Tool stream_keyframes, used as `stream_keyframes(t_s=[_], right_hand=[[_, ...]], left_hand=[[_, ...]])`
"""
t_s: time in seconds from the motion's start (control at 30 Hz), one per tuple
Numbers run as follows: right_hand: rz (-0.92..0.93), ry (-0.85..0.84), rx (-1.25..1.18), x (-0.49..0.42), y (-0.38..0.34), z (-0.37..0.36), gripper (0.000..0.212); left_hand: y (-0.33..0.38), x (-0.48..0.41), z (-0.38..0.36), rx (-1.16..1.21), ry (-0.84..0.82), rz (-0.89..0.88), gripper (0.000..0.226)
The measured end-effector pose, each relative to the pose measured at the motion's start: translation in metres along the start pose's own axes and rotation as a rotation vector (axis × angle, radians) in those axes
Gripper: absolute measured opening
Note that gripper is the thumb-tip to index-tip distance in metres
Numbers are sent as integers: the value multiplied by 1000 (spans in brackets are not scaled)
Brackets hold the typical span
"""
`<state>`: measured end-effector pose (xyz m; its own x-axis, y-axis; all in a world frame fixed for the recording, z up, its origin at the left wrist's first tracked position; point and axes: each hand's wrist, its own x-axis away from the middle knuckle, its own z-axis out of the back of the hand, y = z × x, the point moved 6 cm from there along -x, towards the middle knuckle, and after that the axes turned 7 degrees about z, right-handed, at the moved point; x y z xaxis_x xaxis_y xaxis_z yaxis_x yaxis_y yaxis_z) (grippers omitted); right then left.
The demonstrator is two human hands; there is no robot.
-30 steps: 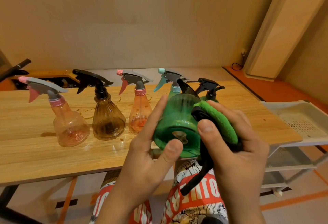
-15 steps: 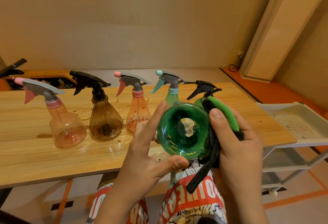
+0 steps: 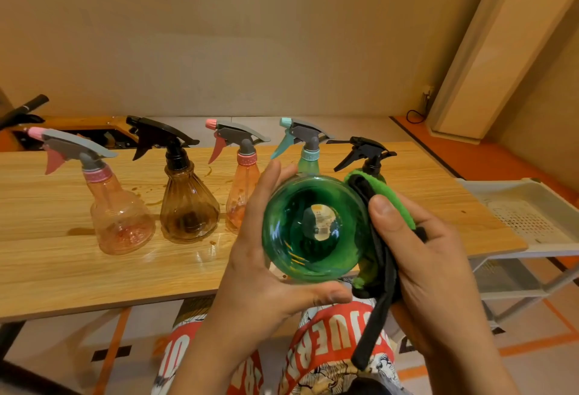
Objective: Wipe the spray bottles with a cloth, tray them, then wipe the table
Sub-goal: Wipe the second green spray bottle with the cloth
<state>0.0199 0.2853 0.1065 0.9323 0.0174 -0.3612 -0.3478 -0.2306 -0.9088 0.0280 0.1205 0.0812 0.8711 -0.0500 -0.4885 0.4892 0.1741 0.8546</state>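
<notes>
Lap in red-and-white printed clothing (image 3: 329,341) is nearest, below the green bottle (image 3: 313,228). A black strap (image 3: 372,332) hangs down from the cloth (image 3: 385,197) to the lower right of the green bottle.

The green bottle is held up off the table (image 3: 94,272), between both hands, with its round base facing the camera. There is a small label (image 3: 322,222) in the middle of the base. Its trigger end is hidden behind it.

Left hand (image 3: 260,272) is on the green bottle's left side and wraps it: thumb curled under the lower edge, fingers up along the left wall. It has a firm hold on the bottle.

Right hand (image 3: 429,272) is on the green bottle's right side, curled round the cloth and pressing it flat to the bottle's right wall, thumb on top of the cloth. The cloth is green with a black backing, sandwiched between the right palm and the bottle.

The table edge runs behind and below the green bottle, with small brown stains on the wood to its left.

Five bottles stand in a row on the table beyond the green bottle:
- Pink bottle (image 3: 122,222), far left of it.
- Brown bottle (image 3: 188,209), left of it.
- Orange bottle (image 3: 241,197), just behind the left fingers, partly hidden.
- Teal bottle (image 3: 308,159), right behind the green bottle, only the top shows.
- Back bottle (image 3: 369,156), behind it to the upper right, black trigger, body mostly hidden by the cloth.

White perforated tray (image 3: 551,247) is to the right of the green bottle, past the right hand, on a rack (image 3: 513,282) beside the table end. No bottles show in it.
</notes>
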Motion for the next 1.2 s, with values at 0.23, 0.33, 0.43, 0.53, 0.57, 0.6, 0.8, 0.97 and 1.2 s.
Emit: stream_keyframes(t_s=[0.23,0.33,0.43,0.53,0.57,0.6,0.8,0.97,1.2], right_hand=[[384,-181,511,-9,-17,17,36],[595,-257,715,-7,-32,10,32],[758,-312,878,-10,-42,-2,30],[836,-357,984,-18,-45,-12,32],[850,-391,1014,-19,-44,-15,33],[858,-429,1036,-20,-44,-17,33],[850,-486,1014,-22,-38,-21,33],[856,-474,1001,-26,-32,-26,33],[861,-439,1018,-27,-28,-29,33]], left_hand=[[7,4,15,44,-2,92,117],[8,3,17,15,-16,74,115],[8,3,15,-19,-27,53,109],[7,4,15,-28,-26,38,103],[7,4,17,-19,-16,37,101],[6,3,20,-6,-3,34,100],[0,2,25,32,-16,40,93],[-6,4,27,46,-10,67,99],[-8,1,21,44,-53,80,100]])
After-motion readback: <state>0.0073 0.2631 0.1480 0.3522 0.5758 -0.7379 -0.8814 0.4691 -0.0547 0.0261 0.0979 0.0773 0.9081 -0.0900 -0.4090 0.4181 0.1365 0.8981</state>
